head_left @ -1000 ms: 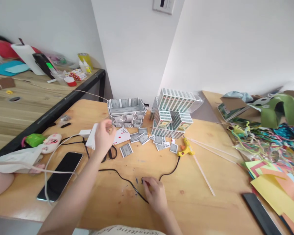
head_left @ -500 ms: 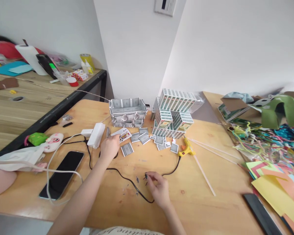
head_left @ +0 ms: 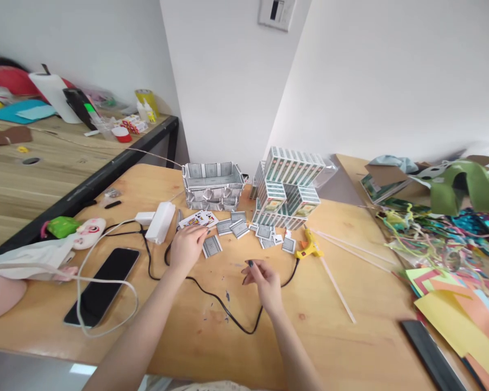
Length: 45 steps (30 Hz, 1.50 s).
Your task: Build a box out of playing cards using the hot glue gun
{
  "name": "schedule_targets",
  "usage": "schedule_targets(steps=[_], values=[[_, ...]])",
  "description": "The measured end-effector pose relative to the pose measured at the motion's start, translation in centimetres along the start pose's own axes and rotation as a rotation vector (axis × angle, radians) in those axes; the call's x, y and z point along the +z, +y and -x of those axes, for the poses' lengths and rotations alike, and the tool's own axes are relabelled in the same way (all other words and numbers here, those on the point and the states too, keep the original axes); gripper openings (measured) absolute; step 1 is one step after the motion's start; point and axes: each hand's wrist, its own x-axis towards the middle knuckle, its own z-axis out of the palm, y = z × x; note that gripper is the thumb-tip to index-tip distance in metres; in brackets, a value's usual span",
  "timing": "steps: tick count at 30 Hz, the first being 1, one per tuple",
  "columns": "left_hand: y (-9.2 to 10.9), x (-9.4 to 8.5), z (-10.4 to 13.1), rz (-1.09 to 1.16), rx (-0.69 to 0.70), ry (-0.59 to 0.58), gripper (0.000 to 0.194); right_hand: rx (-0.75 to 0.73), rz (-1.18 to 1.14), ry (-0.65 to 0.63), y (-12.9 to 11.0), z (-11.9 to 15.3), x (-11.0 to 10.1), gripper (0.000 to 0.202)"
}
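My left hand (head_left: 187, 248) hovers at the near edge of some face-up playing cards (head_left: 198, 218), fingers pointing right and loosely bent, with nothing visible in them. Just right of its fingertips lies a grey-backed card (head_left: 212, 246). My right hand (head_left: 265, 281) is above the table, its fingers curled but apart, with no object showing between them. More face-down cards (head_left: 239, 229) are scattered beyond. Behind them stand a box-like model made of grey cards (head_left: 214, 187) and a stacked structure of green-and-white card boxes (head_left: 287, 184).
A yellow glue gun (head_left: 309, 245) rests at the right, its black cord (head_left: 212, 293) looping across the table. Clear glue sticks (head_left: 338, 291) lie near it. On the left are a phone (head_left: 101, 287), a white adapter (head_left: 160, 222) and white cable. Coloured paper (head_left: 452, 315) sits far right.
My left hand has moved right and slightly nearer, uncovering more of the face-up cards. My right hand has moved away from me and a little right, off the small dark scraps.
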Motion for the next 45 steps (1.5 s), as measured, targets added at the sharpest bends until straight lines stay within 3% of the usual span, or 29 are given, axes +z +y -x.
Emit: schedule_targets(steps=[3,6,11,16,24,28,31,34,36,40,45], values=[[2.6,1.6,0.2,0.106,0.080,0.023,0.025,0.036,-0.101,-0.028,-0.6,-2.9,1.6,0.050],[4.7,4.5,0.4,0.208,0.151,-0.007,0.023,0.037,-0.163,0.001,0.1,-6.4,3.1,0.042],[4.5,8.0,0.5,0.327,0.193,-0.081,0.021,-0.025,-0.212,0.113,3.2,-9.7,3.3,0.029],[3.7,8.0,0.4,0.407,0.119,-0.049,0.016,-0.082,-0.260,0.112,4.3,-10.1,2.7,0.032],[1.8,6.7,0.0,0.393,-0.347,0.205,0.025,-0.104,-0.355,0.132,3.7,-9.6,2.0,0.032],[1.2,6.2,-0.6,0.462,-0.409,0.234,0.032,-0.115,-0.402,0.131,3.8,-9.5,1.4,0.029],[1.7,6.4,-0.6,0.774,-0.390,0.127,0.043,-0.114,-0.421,0.102,3.6,-9.4,1.4,0.028],[2.5,7.0,-0.3,1.050,-0.392,-0.123,0.043,-0.102,-0.421,0.056,3.4,-9.2,1.5,0.026],[2.8,7.2,-0.1,1.135,-0.403,-0.248,0.046,-0.096,-0.407,0.028,3.2,-9.1,1.7,0.026],[3.1,6.8,0.0,1.246,-0.406,-0.391,0.052,-0.104,-0.358,-0.008,3.0,-8.7,1.9,0.028],[3.8,5.8,-0.2,1.279,-0.401,-0.481,0.055,-0.136,-0.274,-0.061,2.6,-8.3,1.9,0.024]])
